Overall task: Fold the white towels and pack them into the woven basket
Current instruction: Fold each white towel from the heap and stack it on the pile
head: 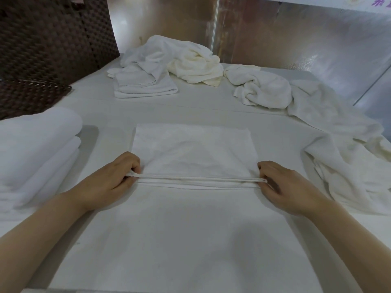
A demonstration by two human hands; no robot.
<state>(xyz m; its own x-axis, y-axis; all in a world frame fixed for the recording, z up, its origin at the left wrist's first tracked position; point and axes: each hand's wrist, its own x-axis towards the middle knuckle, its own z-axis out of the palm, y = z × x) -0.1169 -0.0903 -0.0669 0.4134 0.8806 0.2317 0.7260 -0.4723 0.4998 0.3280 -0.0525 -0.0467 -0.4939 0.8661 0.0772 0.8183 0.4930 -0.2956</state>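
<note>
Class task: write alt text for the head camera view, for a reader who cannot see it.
Both hands, left hand and right hand, pinch the near corners of a half-folded white towel on a white table. Folded towels sit left, crumpled towels behind, the woven basket far left.

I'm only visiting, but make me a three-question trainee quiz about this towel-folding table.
1. True or false: both hands pinch the flat towel's edge.
2. The woven basket stands at the: A) far left B) far right C) near middle.
3. What lies just left of the left hand?

Key: 1 true, the right hand too. 2 A. 3 a stack of folded towels.
</note>
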